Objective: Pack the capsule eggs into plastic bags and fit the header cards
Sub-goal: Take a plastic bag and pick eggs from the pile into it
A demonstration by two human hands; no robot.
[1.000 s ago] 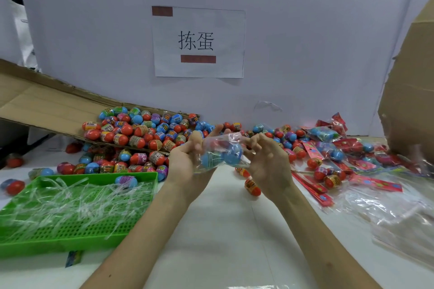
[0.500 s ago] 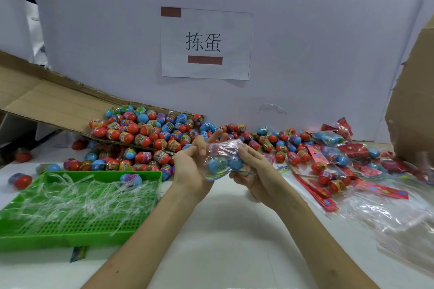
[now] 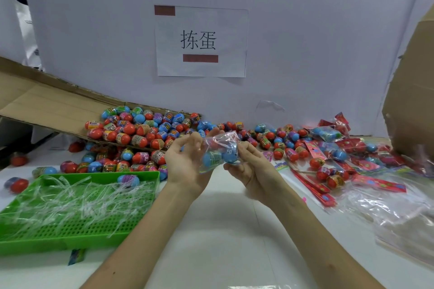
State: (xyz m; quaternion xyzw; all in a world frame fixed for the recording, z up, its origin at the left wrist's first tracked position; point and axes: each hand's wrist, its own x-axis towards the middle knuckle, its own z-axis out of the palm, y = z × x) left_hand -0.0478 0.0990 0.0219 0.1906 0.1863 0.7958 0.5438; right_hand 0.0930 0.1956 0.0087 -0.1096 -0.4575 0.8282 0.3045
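A clear plastic bag with blue capsule eggs inside is held above the white table between both hands. My left hand grips its left end with curled fingers. My right hand holds the right end from below and behind. A heap of loose red and blue capsule eggs lies behind the hands, partly on a cardboard flap. Red header cards lie to the right, with packed bags behind them.
A green plastic tray with several clear strips sits at the left, one egg at its far edge. Empty clear bags lie at the right. A cardboard box stands at the far right. A white wall carries a paper sign.
The bag of eggs stays between both hands. My right hand has shifted from the bag's top end to below and behind it.
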